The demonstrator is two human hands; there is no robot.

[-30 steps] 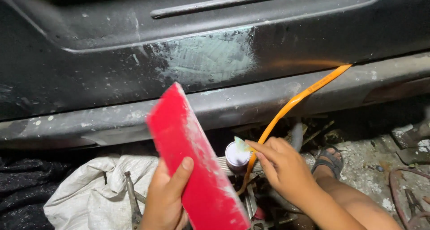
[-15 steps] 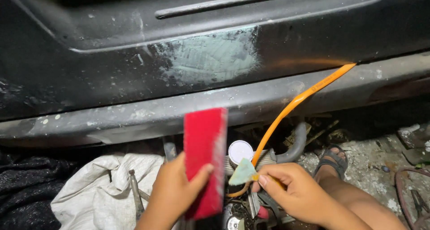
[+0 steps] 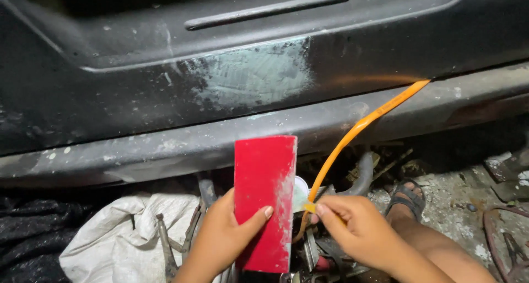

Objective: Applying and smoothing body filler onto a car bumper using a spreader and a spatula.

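My left hand [image 3: 220, 241] holds a flat red board [image 3: 263, 200] upright, its face toward me, with pale filler smeared along its right edge. My right hand [image 3: 358, 230] pinches a small yellow spreader [image 3: 309, 207] next to that edge, close to a long orange strap [image 3: 358, 131]. Above both hands runs a dark car body panel [image 3: 138, 95] with a pale sanded filler patch [image 3: 253, 73].
A white cloth sack [image 3: 115, 233] with metal tools [image 3: 162, 239] lies at lower left. A white tin lid [image 3: 300, 189] peeks out behind the board. My sandalled foot [image 3: 405, 197] rests on gritty ground at right, near rusty scrap [image 3: 507, 239].
The red board has turned from edge-tilted to face-on and upright. My right hand has come in to the board's right edge with the spreader.
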